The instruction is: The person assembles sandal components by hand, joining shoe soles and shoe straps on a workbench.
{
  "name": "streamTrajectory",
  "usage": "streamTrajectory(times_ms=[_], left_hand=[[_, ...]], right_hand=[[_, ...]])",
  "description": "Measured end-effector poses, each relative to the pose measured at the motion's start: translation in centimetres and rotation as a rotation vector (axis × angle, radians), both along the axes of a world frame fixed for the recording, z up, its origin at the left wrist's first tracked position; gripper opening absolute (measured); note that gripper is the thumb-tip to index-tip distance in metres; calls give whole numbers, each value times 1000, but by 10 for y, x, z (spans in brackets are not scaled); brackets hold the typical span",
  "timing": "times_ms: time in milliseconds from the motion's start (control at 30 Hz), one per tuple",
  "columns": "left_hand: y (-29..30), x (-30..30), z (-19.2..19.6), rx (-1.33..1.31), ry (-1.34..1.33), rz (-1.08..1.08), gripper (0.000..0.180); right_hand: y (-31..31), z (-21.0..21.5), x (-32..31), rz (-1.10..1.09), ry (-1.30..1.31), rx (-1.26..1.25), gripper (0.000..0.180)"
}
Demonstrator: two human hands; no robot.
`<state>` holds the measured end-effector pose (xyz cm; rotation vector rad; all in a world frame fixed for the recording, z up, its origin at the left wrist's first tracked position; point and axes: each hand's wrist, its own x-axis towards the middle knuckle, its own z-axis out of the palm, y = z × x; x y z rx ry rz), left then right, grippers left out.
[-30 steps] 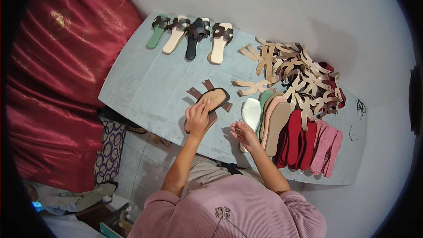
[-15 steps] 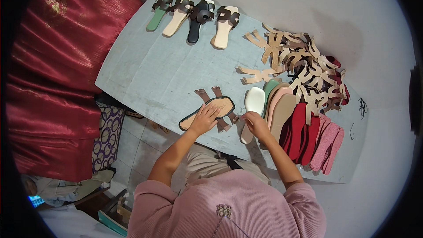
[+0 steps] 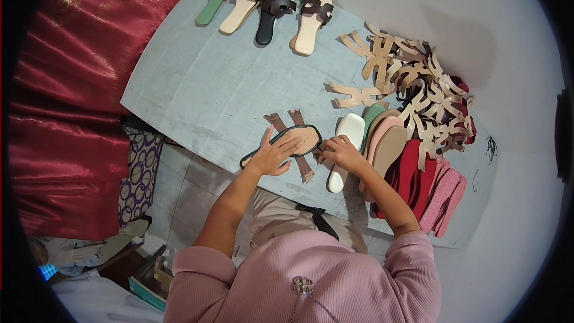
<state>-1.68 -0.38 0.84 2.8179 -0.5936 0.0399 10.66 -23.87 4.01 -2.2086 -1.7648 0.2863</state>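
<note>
A sandal sole (image 3: 307, 138) with a tan underside and a dark rim lies slanted near the table's front edge. Brown sandal straps (image 3: 305, 172) cross beneath it, their ends sticking out on both long sides. My left hand (image 3: 272, 154) rests flat on the sole with its fingers stretched out, covering its middle. At the sole's right edge, my right hand (image 3: 341, 152) has its fingers closed on one brown strap end, which they mostly hide. Just beside that hand lies a white sole (image 3: 350, 129), partly covered by it.
Several finished sandals (image 3: 268, 24) stand along the table's far side. To the right are a pile of loose straps (image 3: 412, 72) and rows of beige, red (image 3: 408, 167) and pink soles (image 3: 443, 194). A red curtain (image 3: 72, 114) hangs at the left of the table (image 3: 197, 84).
My right hand has moved left and up, onto the strap end at the sole's edge. My left hand has shifted slightly left, fingers still flat on the sole.
</note>
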Motion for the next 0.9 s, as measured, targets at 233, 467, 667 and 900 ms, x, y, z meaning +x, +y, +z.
streamTrajectory(times_ms=[233, 467, 667, 900], left_hand=[[0, -2, -6, 18, 14, 0, 62], [1, -1, -5, -43, 48, -3, 62], [2, -1, -5, -49, 54, 2, 61], [2, -2, -6, -56, 58, 9, 62]], right_hand=[[14, -6, 4, -134, 311, 181, 11], [29, -14, 0, -441, 680, 223, 14], [32, -18, 7, -393, 693, 172, 16], [35, -14, 7, -373, 617, 157, 15]])
